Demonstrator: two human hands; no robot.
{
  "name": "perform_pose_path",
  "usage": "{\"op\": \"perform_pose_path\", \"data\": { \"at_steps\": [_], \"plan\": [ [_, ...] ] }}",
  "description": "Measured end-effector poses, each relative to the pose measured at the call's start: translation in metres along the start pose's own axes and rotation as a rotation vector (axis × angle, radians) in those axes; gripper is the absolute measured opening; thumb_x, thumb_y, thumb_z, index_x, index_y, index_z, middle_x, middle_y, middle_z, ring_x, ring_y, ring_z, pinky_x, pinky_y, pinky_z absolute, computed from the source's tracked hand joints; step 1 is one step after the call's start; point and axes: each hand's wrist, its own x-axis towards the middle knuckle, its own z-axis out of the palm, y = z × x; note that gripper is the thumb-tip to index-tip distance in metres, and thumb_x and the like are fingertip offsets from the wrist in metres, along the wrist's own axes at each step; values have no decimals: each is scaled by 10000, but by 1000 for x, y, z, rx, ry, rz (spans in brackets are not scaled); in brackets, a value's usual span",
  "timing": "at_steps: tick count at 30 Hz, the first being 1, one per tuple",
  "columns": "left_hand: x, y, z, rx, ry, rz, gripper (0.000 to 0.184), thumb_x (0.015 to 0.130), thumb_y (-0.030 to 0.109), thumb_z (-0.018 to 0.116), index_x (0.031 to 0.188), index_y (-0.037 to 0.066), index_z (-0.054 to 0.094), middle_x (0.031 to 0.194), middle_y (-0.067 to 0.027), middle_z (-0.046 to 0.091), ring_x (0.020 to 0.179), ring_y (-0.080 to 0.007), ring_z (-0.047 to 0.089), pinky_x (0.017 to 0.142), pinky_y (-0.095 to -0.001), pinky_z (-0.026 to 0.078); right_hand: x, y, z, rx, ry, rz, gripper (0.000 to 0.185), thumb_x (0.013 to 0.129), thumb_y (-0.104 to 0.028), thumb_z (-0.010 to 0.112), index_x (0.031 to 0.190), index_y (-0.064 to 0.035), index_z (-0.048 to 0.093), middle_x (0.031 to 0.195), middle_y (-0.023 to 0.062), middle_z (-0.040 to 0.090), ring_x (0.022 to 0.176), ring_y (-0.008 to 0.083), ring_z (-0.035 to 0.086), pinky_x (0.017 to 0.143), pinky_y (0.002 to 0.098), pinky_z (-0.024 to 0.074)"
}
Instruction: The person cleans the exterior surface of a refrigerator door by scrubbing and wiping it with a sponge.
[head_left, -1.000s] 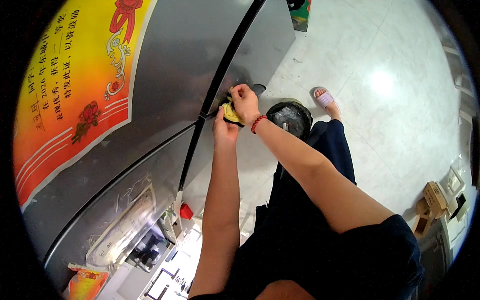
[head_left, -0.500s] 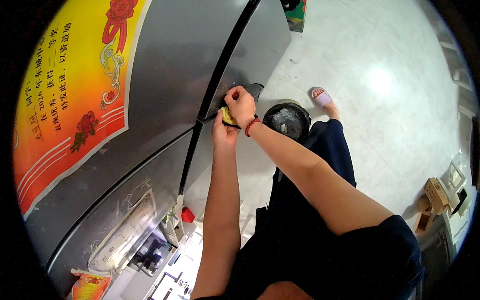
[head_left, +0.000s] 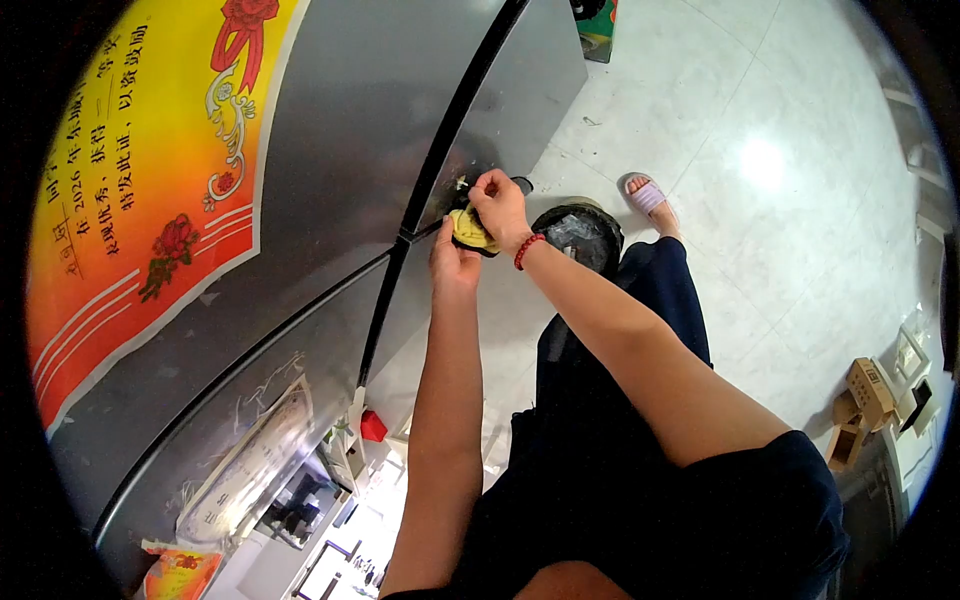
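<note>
My left hand (head_left: pixel 456 262) is closed on the near edge of a round yellow piece with a black rim (head_left: pixel 472 232); its kind I cannot make out. My right hand (head_left: pixel 500 208), with a red bead bracelet (head_left: pixel 528 251) at the wrist, is over the far side of this piece, thumb and fingers pinched together. What the pinch holds is hidden. Just left of those fingertips a small pale bit (head_left: pixel 462 183) shows against the dark grey cabinet face. A bin with a black liner (head_left: pixel 580 235) stands on the floor right of both hands.
A large grey cabinet (head_left: pixel 340 130) with black seams fills the left, bearing a yellow-red certificate (head_left: pixel 190 130). My sandalled foot (head_left: pixel 648 197) is on the pale tiled floor (head_left: pixel 760 230). Cardboard boxes (head_left: pixel 872 390) lie at the right, a green box (head_left: pixel 598 35) at the top.
My right hand has shifted slightly right, baring more of the yellow piece. The pale bit now shows by its fingertips. My left hand keeps its hold, moved a little right.
</note>
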Motion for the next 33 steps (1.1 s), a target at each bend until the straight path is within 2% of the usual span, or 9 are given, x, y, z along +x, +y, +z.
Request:
{"op": "perform_pose_path", "data": {
  "at_steps": [3,6,9,12,15,18,21,27,33],
  "plan": [
    [-3,-3,4,15,10,13,368,945,226,510,1222,-9,451,1214,-97,522,1129,-201,518,974,-348,423,2,15,7,148,21,-186,39,793,-25,560,823,-32,585,712,3,580,658,90,518,613,245,448],
    [2,-3,2,-1,-30,3,368,950,231,500,1223,-11,450,1214,-95,521,1133,-199,514,979,-345,416,1,6,3,148,-29,35,46,815,-40,599,857,-31,615,708,-12,579,646,80,509,601,239,444],
    [0,-3,6,2,-28,-6,372,954,233,493,1231,-9,441,1222,-93,516,1144,-196,505,987,-347,407,-3,-7,-1,59,-73,27,103,816,-116,666,868,-32,634,704,-17,584,628,79,506,592,242,446],
    [-3,-3,8,4,-21,-14,379,955,237,490,1242,-3,432,1233,-90,509,1154,-193,497,993,-347,400,3,-4,2,6,-49,-28,199,788,-231,696,811,-40,648,685,51,637,620,143,590,592,298,472],
    [0,-3,7,10,-30,-14,386,954,241,492,1251,3,428,1241,-90,504,1161,-192,492,995,-349,397,3,-10,-1,-58,-67,-35,169,813,-170,687,847,-15,630,699,27,621,622,99,532,588,265,454],
    [-1,-5,9,23,-15,-6,390,950,243,498,1253,7,430,1245,-93,503,1164,-197,491,996,-356,396,3,-8,2,-98,-41,-76,184,828,-176,666,830,1,618,697,53,629,627,111,546,592,275,458],
    [1,-4,6,26,6,7,393,946,239,506,1253,6,433,1246,-94,504,1162,-204,494,995,-364,398,3,-6,5,-120,-36,-84,208,836,-249,620,835,-41,620,735,126,646,679,285,627,624,359,479],
    [2,-1,5,11,11,20,391,945,228,509,1254,1,431,1241,-94,508,1151,-206,502,985,-363,411,4,-8,9,-85,-17,-20,191,843,-223,587,838,-33,606,746,139,643,681,292,624,635,361,479],
    [-6,-3,10,11,38,29,319,965,224,462,1180,-11,486,1155,-92,562,1088,-207,549,955,-359,441,7,1,4,68,-103,-2,190,848,-189,602,839,0,619,707,94,644,633,168,596,609,316,476]
  ]
}}
